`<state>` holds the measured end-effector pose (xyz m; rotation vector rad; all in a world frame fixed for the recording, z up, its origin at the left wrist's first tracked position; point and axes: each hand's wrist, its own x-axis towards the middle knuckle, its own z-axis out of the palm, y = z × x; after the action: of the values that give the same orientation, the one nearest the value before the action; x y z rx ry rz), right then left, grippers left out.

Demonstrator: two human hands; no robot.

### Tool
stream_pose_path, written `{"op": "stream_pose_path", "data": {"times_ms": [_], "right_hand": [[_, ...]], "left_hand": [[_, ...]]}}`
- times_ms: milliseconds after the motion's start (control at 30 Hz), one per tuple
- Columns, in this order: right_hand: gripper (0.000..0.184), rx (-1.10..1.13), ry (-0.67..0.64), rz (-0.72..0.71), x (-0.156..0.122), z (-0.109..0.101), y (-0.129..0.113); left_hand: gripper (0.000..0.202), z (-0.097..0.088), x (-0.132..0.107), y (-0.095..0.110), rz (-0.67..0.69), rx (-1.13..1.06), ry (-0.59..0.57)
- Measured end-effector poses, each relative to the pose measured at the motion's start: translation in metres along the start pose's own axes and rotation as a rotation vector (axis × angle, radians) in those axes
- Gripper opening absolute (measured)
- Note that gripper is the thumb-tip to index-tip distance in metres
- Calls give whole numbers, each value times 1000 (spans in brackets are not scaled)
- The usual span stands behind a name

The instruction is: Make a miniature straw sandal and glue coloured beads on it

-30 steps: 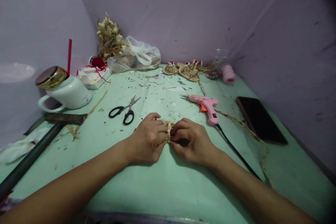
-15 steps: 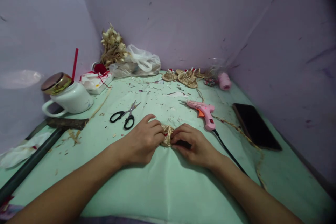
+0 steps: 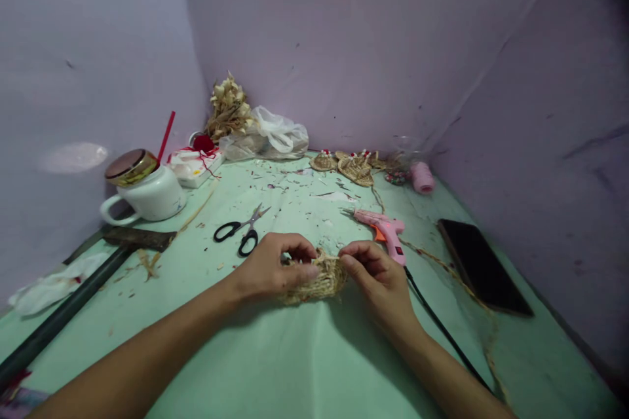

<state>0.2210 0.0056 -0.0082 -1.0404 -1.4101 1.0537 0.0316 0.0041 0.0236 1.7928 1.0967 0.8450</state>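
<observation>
A small woven straw piece (image 3: 318, 280) is held just above the green table (image 3: 304, 366) between both hands. My left hand (image 3: 271, 270) grips its left side, thumb along the front and fingers curled over the top. My right hand (image 3: 377, 271) pinches its right edge with fingertips closed. A pink glue gun (image 3: 382, 229) lies just behind my right hand, its black cord (image 3: 442, 330) running toward me. Black-handled scissors (image 3: 242, 232) lie behind my left hand.
A white mug with a gold lid (image 3: 143, 188) stands at the left, beside a hammer (image 3: 132, 238) and a dark rod (image 3: 54, 321). A dark phone (image 3: 481, 264) lies at the right. Finished straw pieces (image 3: 354, 166), pink thread (image 3: 421, 177) and a plastic bag (image 3: 275, 135) sit by the back wall.
Both hands have lifted the straw piece and turned it so its woven side shows. The view has tilted upward, so the table items sit lower in the frame.
</observation>
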Motion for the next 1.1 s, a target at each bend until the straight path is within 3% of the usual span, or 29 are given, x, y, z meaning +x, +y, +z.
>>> {"op": "stream_pose_path", "data": {"times_ms": [67,167,267,400,467,533,633,700,767,933,1100], "right_hand": [[14,108,66,102,1,0,-1],[26,244,25,206,2,-3,0],[40,328,-156,218,1,-5,-1],[40,355,-298,280,-4,-3,-2],[36,357,-267,303,-5,0,-1],[34,347,-230,314,-6,1,0],[41,330,-222,327,-6,1,1],[41,315,-245,314,-6,1,0],[36,285,-286,275,-6,1,-2],[38,185,-405,125,-8,4,-11],[37,98,-406,93,-11,4,-9]], "left_hand": [[19,5,1,1,-161,-216,-13],[23,17,1,-1,-323,-548,83],[27,28,0,-4,-334,-764,175],[27,38,-1,-10,-317,-814,165],[25,40,-1,-12,-305,-722,194],[25,39,-2,-11,-229,-484,288],[24,35,-4,-4,79,-3,454],[24,32,-5,2,284,211,492],[23,30,-5,8,375,315,481],[11,26,1,9,358,455,396],[14,16,0,5,600,787,302]]}}
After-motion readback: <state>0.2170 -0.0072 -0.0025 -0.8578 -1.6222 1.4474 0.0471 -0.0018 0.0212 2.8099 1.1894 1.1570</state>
